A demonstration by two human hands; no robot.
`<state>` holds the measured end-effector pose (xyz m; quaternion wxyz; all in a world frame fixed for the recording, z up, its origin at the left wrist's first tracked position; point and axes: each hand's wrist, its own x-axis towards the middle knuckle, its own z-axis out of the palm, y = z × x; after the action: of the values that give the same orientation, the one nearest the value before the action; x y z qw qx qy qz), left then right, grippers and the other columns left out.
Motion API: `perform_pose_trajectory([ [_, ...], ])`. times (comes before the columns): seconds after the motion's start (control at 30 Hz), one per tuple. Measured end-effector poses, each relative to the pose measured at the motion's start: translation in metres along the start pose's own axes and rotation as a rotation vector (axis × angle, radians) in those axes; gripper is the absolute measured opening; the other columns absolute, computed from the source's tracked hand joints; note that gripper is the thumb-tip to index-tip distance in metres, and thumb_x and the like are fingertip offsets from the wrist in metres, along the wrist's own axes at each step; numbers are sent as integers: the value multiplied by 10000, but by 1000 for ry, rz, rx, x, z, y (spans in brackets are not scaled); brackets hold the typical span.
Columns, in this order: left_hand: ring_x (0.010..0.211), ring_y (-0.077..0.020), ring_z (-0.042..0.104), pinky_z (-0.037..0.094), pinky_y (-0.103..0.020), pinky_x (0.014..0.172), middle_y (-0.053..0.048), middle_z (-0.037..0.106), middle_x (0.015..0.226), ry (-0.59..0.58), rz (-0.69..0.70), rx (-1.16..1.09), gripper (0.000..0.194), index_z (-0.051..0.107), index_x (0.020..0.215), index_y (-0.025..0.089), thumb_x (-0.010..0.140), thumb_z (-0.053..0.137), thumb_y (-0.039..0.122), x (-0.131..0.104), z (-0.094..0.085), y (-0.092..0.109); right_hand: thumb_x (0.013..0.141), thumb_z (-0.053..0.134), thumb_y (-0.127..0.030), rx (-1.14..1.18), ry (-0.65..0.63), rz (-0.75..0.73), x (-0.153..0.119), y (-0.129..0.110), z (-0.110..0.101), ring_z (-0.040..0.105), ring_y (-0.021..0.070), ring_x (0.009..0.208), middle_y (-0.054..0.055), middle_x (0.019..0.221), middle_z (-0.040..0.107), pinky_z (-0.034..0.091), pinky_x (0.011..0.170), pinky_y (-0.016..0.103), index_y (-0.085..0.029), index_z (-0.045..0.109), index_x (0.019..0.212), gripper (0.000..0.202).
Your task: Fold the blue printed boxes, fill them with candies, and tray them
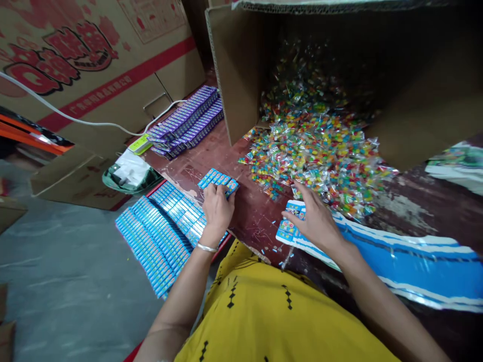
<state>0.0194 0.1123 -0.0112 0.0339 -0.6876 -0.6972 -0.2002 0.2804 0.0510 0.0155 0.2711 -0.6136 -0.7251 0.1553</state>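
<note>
Left hand: fingers curled over the near side of a row of small blue boxes on the red table; cannot tell whether it grips. Right hand: open, thumb and fingers spread at the end of the flat blue cartons, beside wrapped sweets spilling from a cardboard box

Under the left hand, small oblong light-blue cardboard boxes bear reddish ovals; beyond it, stacked oblong purple boxes gleam paler on top. Under the right hand, long flat blue cardboard sheets have white edges; beyond it, clear-wrapped candies mix red, yellow, green, orange.
</note>
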Motion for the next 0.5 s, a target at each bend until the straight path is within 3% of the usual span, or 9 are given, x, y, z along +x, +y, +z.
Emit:
perform_pose_trajectory([
  [0.1, 993, -287, 515, 456, -394, 815, -113, 547, 1006, 39, 9, -42, 315, 568, 1060, 169, 839, 645, 380, -3, 0, 5, 868, 616, -387, -26, 16, 29, -7, 14, -5, 487, 334, 1284, 152, 1410, 498, 450, 1024, 508, -204, 341, 1465, 682],
  [0.17, 975, -263, 521, 461, -379, 822, -96, 551, 1000, 13, 63, -133, 366, 533, 1093, 178, 830, 662, 398, -12, -2, 17, 911, 550, -352, -49, 41, 34, -8, 25, -9, 526, 311, 1235, 135, 1339, 555, 457, 1007, 477, -203, 465, 1384, 504],
  [0.23, 952, -243, 524, 469, -363, 814, -77, 551, 988, -75, 153, -234, 401, 522, 1060, 192, 805, 682, 457, -27, -3, 34, 942, 485, -302, -83, 51, 34, -5, 36, -12, 573, 282, 1151, 112, 1221, 621, 467, 977, 440, -199, 606, 1230, 329],
  [0.33, 969, -249, 521, 479, -366, 807, -70, 544, 1011, -238, 293, -302, 542, 513, 1031, 201, 704, 732, 574, -51, 2, 64, 948, 468, -269, -189, -16, 34, 2, 45, -11, 593, 268, 1034, 89, 1073, 665, 475, 917, 417, -200, 707, 1034, 263],
  [0.5, 1001, -266, 514, 485, -385, 832, -63, 545, 1030, -361, 400, -272, 708, 490, 1108, 188, 586, 838, 517, -67, 15, 90, 946, 490, -277, -311, -134, -29, 11, 42, 1, 534, 282, 1052, 99, 1069, 658, 465, 887, 406, -213, 748, 963, 267],
])
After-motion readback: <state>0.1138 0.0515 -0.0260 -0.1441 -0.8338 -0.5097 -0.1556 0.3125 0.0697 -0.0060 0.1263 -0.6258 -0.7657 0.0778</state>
